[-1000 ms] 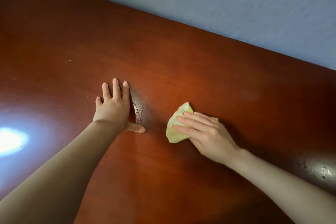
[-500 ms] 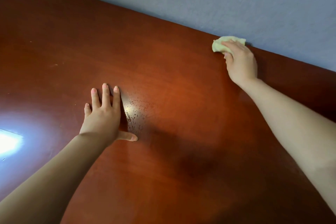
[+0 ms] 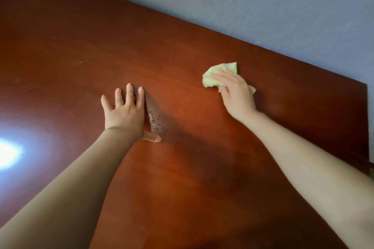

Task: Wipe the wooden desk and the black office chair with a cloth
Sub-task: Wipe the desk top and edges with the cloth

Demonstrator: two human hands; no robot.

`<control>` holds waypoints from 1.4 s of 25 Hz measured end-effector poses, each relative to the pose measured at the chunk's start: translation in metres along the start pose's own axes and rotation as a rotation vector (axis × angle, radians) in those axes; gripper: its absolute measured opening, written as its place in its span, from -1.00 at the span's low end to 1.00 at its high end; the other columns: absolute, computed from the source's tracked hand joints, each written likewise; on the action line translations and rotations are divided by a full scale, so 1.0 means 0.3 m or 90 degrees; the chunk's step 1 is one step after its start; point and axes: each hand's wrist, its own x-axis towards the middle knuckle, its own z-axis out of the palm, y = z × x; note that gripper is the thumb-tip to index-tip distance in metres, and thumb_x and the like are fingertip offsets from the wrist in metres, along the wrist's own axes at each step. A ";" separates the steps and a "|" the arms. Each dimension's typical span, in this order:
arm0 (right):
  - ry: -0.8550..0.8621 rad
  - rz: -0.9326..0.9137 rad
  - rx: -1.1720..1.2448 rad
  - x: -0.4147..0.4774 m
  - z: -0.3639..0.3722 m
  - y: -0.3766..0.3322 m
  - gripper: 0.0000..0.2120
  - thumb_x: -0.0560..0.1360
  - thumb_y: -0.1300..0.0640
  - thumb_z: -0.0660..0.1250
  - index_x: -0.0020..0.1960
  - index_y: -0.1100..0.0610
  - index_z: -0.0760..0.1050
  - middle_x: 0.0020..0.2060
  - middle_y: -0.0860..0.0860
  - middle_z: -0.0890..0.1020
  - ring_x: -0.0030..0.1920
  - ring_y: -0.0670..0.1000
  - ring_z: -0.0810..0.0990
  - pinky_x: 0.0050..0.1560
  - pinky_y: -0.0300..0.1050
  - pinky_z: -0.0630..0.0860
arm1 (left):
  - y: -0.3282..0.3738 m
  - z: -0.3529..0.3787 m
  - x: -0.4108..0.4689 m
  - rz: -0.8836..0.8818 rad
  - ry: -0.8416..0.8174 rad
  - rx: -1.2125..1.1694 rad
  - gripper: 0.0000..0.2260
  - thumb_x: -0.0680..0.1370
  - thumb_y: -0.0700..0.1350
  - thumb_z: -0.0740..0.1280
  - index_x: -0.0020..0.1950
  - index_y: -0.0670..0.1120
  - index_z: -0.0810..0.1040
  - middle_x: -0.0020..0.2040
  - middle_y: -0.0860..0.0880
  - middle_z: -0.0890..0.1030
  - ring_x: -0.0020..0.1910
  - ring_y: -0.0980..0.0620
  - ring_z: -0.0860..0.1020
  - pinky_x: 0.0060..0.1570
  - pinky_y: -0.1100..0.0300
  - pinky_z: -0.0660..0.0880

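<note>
- At the left edge of the wooden desk (image 3: pixel 81 46), a strong white glare (image 3: pixel 8 151) shines on the red-brown surface, and some small pale specks lie on the wood behind it.
- Near the middle of the desk, the left hand (image 3: pixel 125 115) lies flat with the palm down. Its fingers are straight and a little spread, the thumb points to the right, and it holds nothing.
- Just beside this hand, on its right, there is a patch of dark speckles (image 3: pixel 156 123) on the wood, between the forefinger and the thumb.
- More to the right, and nearer to the back edge and the far right corner, the pale yellow-green cloth (image 3: pixel 214 76) lies crumpled on the desk.
- On top of the cloth rests the right hand (image 3: pixel 236 95). Its fingers lie almost straight over the cloth and press it on the wood.
- Behind the back edge stands a grey-blue wall (image 3: pixel 263 6).
</note>
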 end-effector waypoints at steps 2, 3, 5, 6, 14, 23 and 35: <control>-0.041 -0.047 0.031 -0.110 0.029 -0.086 -0.61 0.49 0.37 0.27 0.27 0.12 0.52 0.31 0.05 0.50 0.37 0.07 0.38 0.44 -0.11 0.19 | 0.002 -0.001 -0.022 -0.001 0.014 0.004 0.21 0.20 0.56 0.22 0.51 -0.07 -0.35 0.56 -0.14 -0.19 0.53 -0.20 -0.14 0.40 -0.31 -0.07; -0.065 -0.077 0.043 -0.162 0.042 -0.122 -0.61 0.48 0.38 0.28 0.26 0.12 0.53 0.29 0.06 0.51 0.36 0.09 0.40 0.44 -0.09 0.20 | 0.002 0.003 -0.032 0.003 0.022 -0.005 0.20 0.21 0.56 0.21 0.52 -0.07 -0.35 0.56 -0.14 -0.18 0.53 -0.20 -0.14 0.39 -0.32 -0.08; -0.117 -0.171 0.053 -0.265 0.075 -0.206 -0.61 0.45 0.41 0.28 0.21 0.14 0.57 0.26 0.09 0.54 0.33 0.13 0.44 0.40 0.03 0.26 | -0.027 0.034 -0.075 0.003 0.033 -0.021 0.21 0.21 0.57 0.20 0.52 -0.08 -0.34 0.56 -0.13 -0.19 0.53 -0.20 -0.15 0.39 -0.32 -0.08; -0.141 -0.225 0.051 -0.309 0.090 -0.245 -0.61 0.43 0.42 0.29 0.19 0.15 0.59 0.24 0.09 0.55 0.31 0.15 0.46 0.38 0.08 0.29 | -0.048 0.058 -0.099 0.000 0.033 -0.022 0.22 0.20 0.57 0.20 0.51 -0.09 -0.34 0.55 -0.14 -0.21 0.53 -0.20 -0.16 0.38 -0.32 -0.08; -0.314 -0.444 0.016 -0.096 0.139 -0.366 -0.57 0.43 0.43 0.29 0.26 0.19 0.53 0.28 0.09 0.52 0.37 0.10 0.39 0.43 -0.02 0.24 | -0.200 0.240 -0.224 -0.007 0.044 -0.014 0.31 0.12 0.59 0.20 0.49 -0.16 -0.40 0.53 -0.21 -0.27 0.52 -0.24 -0.19 0.39 -0.30 -0.13; -0.157 -0.168 0.019 0.313 0.211 -0.422 -0.58 0.53 0.32 0.21 0.35 0.05 0.45 0.38 0.01 0.42 0.43 -0.01 0.29 0.41 -0.23 0.11 | -0.204 0.258 -0.211 0.013 0.051 -0.013 0.30 0.14 0.57 0.19 0.48 -0.20 -0.40 0.51 -0.27 -0.29 0.50 -0.32 -0.19 0.42 -0.24 -0.15; -0.177 -0.157 0.079 -0.153 0.231 -0.495 -0.62 0.49 0.29 0.31 0.26 0.00 0.53 0.33 -0.05 0.48 0.40 -0.02 0.33 0.35 -0.26 0.15 | -0.215 0.280 -0.229 -0.007 0.086 -0.103 0.23 0.16 0.57 0.23 0.50 -0.02 -0.39 0.53 -0.10 -0.33 0.52 -0.17 -0.24 0.38 -0.33 -0.11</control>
